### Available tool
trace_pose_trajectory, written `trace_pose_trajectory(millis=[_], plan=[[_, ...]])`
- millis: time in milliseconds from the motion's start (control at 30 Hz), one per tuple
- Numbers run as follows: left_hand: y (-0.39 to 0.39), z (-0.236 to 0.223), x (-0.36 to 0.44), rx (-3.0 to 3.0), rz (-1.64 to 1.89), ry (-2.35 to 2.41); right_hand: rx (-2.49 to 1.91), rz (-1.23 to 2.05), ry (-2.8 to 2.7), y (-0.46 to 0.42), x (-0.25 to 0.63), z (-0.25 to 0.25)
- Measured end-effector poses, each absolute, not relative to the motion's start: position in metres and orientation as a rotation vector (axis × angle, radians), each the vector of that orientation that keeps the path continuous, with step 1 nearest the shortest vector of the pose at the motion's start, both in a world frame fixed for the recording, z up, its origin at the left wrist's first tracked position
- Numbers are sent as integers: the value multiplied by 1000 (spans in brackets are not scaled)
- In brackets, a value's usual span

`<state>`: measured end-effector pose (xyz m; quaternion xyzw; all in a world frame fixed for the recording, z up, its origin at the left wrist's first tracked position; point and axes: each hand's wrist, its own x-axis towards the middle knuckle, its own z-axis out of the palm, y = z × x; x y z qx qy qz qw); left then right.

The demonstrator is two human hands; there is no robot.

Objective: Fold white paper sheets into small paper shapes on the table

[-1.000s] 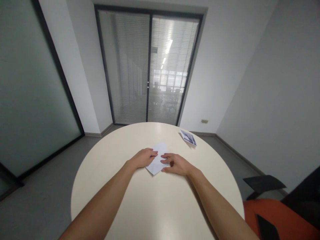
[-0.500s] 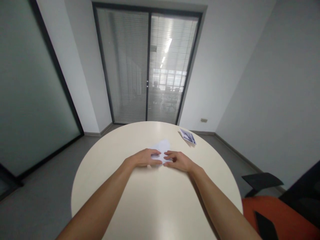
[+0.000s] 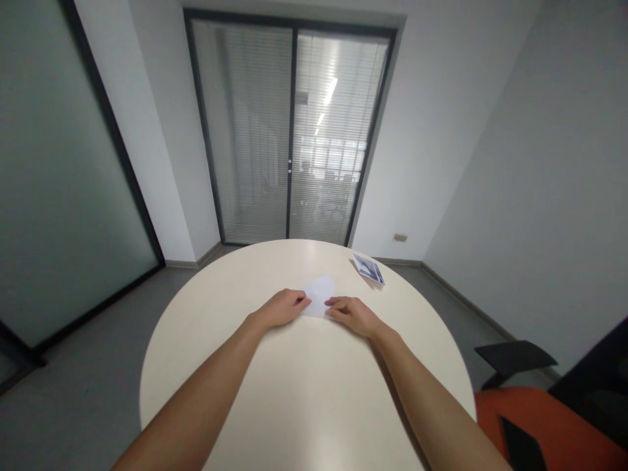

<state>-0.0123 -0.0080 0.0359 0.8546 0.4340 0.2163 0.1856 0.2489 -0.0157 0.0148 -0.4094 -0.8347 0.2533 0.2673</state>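
A small white sheet of paper [image 3: 319, 296] lies folded on a round cream table [image 3: 304, 405], a little beyond its middle. My left hand [image 3: 283, 307] rests at the paper's left edge, fingers curled and pinched on it. My right hand [image 3: 352, 314] meets the paper's near right edge, fingertips pressed together on it. Both forearms stretch across the tabletop. The paper's near part is hidden under my fingers.
A printed leaflet [image 3: 369, 269] lies near the table's far right edge. A glass sliding door with blinds [image 3: 289, 131] stands behind the table. An orange seat with a black armrest [image 3: 534, 425] is at the lower right. Grey floor surrounds the table.
The paper has gone from a larger slanted sheet to a smaller folded shape farther from me. Both hands moved forward and closer together, fingers now pinching its near edge.
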Motion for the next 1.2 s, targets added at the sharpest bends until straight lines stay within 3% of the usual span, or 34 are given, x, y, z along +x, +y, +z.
trace_pose_trajectory(millis=[233,567,1200], plan=[[-9,32,-7,2447,628,1331,-1264,511,-2275,-21,243,17],[-4,14,-4,2485,638,1593,-1112,477,-2364,-26,234,19],[-12,15,10,2736,612,1484,-1058,156,-2484,-28,229,16]])
